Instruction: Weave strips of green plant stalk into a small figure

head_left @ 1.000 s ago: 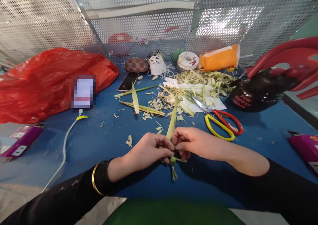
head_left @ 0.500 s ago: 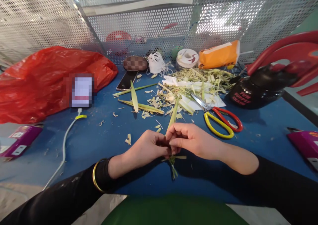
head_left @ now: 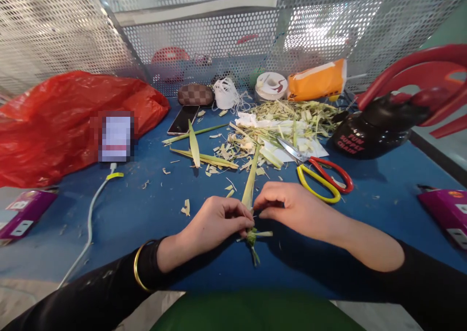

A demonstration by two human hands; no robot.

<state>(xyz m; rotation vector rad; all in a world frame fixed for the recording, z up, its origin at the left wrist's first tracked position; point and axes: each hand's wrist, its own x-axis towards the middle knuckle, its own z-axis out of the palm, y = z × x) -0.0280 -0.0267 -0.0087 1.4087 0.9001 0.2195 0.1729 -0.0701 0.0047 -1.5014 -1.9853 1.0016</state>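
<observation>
Both hands meet over the blue table (head_left: 153, 209) near its front edge. My left hand (head_left: 215, 224) is closed around a small woven green leaf piece (head_left: 251, 238), whose knotted end and short tails stick out below my fingers. A long pale green leaf strip (head_left: 251, 180) runs up from it toward the scrap pile. My right hand (head_left: 292, 209) pinches that strip close to my left fingertips. A gold bangle (head_left: 137, 267) sits on my left wrist.
Yellow and red scissors (head_left: 321, 177) lie just right of my hands. Behind them are a pile of leaf trimmings (head_left: 288, 121), a phone (head_left: 183, 119), a red plastic bag (head_left: 69, 117), a black cap (head_left: 368, 131), purple boxes (head_left: 22, 214) and a perforated metal screen (head_left: 219, 44).
My right hand has pulled slightly away from my left and lowered, with its fingers now pinching the strip beside the left fingertips. The woven piece stays in my left hand.
</observation>
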